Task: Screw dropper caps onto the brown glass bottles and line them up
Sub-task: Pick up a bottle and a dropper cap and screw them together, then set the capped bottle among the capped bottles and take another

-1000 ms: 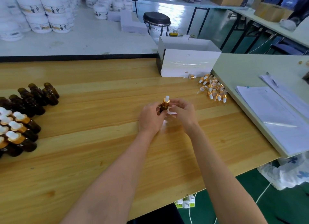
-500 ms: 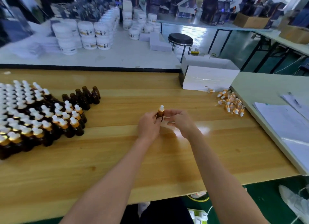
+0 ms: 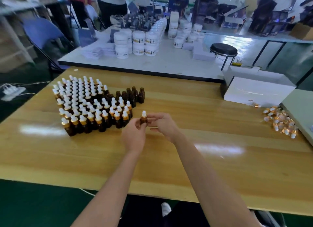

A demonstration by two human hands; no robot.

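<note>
Left hand (image 3: 133,135) and right hand (image 3: 165,125) grip one bottle (image 3: 144,119), its base hidden.

The desk (image 3: 211,167) is smooth varnished wood, glossy, with bright patches of glare. Every bottle (image 3: 143,121) is dark brown glass. The dropper caps (image 3: 281,123) have matt white bulbs and shiny gold metallic collars. A white box (image 3: 254,93) looks glossy.

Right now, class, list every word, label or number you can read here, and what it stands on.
None can be read.
White jars: banded labels, too blurred.
Dark boxes behind: print too blurred.
Brown bottles: no label shows.
</note>
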